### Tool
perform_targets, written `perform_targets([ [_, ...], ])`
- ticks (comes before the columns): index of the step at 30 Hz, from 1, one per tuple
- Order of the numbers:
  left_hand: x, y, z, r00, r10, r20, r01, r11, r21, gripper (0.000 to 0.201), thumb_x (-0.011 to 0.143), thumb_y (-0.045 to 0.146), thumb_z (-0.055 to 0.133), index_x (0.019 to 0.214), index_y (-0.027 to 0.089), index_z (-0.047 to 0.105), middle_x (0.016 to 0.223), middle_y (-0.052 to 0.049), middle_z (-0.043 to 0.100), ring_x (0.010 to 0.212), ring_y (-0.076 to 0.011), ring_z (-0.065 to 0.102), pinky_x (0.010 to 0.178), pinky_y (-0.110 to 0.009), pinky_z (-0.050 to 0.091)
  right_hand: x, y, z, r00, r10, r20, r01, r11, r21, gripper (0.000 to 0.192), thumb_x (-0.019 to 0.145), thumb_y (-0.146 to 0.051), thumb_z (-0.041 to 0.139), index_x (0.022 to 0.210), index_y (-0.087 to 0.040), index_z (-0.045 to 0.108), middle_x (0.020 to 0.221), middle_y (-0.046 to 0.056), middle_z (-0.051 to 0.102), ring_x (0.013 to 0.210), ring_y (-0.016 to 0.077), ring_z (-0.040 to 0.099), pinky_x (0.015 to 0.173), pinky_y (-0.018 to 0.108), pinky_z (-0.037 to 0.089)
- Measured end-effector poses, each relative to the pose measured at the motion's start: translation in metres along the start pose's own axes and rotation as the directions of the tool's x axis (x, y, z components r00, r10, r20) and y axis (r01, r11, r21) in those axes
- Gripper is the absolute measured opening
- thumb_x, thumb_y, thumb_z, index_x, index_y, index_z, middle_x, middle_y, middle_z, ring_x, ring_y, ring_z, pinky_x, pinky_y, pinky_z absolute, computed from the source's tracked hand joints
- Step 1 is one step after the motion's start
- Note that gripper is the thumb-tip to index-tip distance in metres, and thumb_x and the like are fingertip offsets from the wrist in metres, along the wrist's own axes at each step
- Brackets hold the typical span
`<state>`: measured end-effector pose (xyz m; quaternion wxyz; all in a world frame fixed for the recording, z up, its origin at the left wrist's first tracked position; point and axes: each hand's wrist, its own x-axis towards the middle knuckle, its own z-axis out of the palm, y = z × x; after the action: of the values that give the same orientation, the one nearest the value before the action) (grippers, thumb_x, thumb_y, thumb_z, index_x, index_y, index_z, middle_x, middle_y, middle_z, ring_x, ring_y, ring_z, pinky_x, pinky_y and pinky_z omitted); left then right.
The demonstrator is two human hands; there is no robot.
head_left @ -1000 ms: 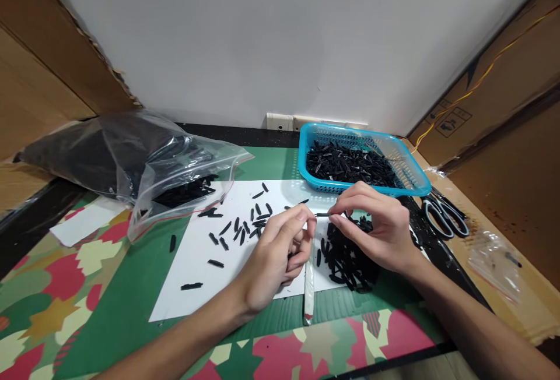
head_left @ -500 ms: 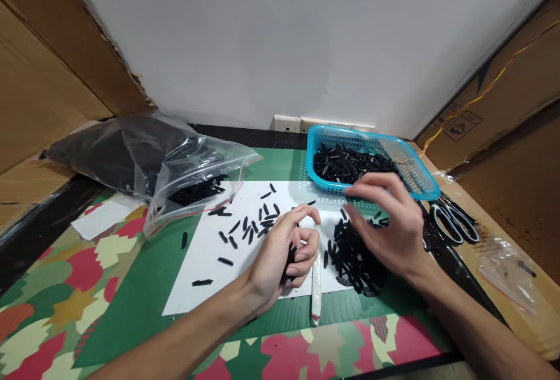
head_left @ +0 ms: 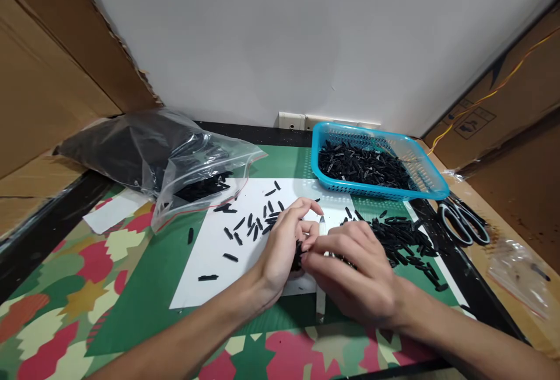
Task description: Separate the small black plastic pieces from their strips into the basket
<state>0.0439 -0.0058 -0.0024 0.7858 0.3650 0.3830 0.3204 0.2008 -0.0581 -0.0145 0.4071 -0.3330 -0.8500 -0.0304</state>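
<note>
Left hand (head_left: pixel 284 249) cups a bunch of small black pieces (head_left: pixel 298 252) while the right hand (head_left: pixel 354 272) pinches one from it, over white paper (head_left: pixel 210 257) near the blue basket (head_left: pixel 371 164).

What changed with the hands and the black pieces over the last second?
The right hand swung up toward the blue basket, then came back down to meet the left hand, its fingertips now at the black pieces in the left grip. The thin piece pinched between both hands a second ago is gone. The loose pile lies uncovered. The bag, the scissors and the white sheet stayed.
</note>
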Motion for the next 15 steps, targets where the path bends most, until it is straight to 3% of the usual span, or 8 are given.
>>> perform_targets([
  [2,-0.001,0.002,-0.001,1.000,-0.024,-0.005,0.024,0.999,0.028,0.020,0.099,0.046,0.051,0.096,0.026,0.054,0.057,0.010,0.035,0.041,-0.0074,0.020,0.036,-0.013,0.014,0.002,0.002,-0.003,0.982,0.180,-0.053,-0.171,0.974,0.150,0.019,0.098,-0.008,0.063,0.109,-0.021,0.071,0.100,0.008,0.075,0.086,0.0223,0.067,0.073,0.038,0.050],
  [6,-0.004,0.004,-0.002,0.995,0.001,0.095,-0.008,0.998,0.066,0.026,0.102,0.048,0.050,0.092,0.025,0.054,0.055,0.011,0.032,0.039,-0.0057,0.016,0.034,-0.011,0.011,0.006,0.013,-0.009,0.860,0.501,-0.096,-0.406,0.786,0.466,0.011,0.100,-0.014,0.067,0.101,-0.023,0.072,0.093,0.005,0.069,0.087,0.0207,0.065,0.076,0.035,0.052],
  [9,-0.007,0.004,-0.003,0.982,0.054,0.182,-0.075,0.991,0.108,0.031,0.104,0.049,0.050,0.088,0.023,0.052,0.052,0.011,0.032,0.038,-0.0050,0.019,0.035,-0.011,0.015,0.005,0.023,-0.009,0.804,0.587,-0.099,-0.447,0.705,0.550,0.007,0.100,-0.020,0.069,0.097,-0.023,0.074,0.090,0.004,0.069,0.085,0.0204,0.064,0.076,0.034,0.053],
  [15,-0.009,0.003,-0.001,0.968,0.134,0.213,-0.160,0.981,0.109,0.035,0.103,0.046,0.057,0.080,0.022,0.044,0.053,0.011,0.035,0.039,-0.0033,0.019,0.037,-0.011,0.014,0.003,0.029,-0.006,0.787,0.616,-0.040,-0.497,0.670,0.552,0.009,0.100,-0.027,0.070,0.094,-0.022,0.074,0.089,0.004,0.069,0.082,0.0190,0.063,0.069,0.031,0.052],
])
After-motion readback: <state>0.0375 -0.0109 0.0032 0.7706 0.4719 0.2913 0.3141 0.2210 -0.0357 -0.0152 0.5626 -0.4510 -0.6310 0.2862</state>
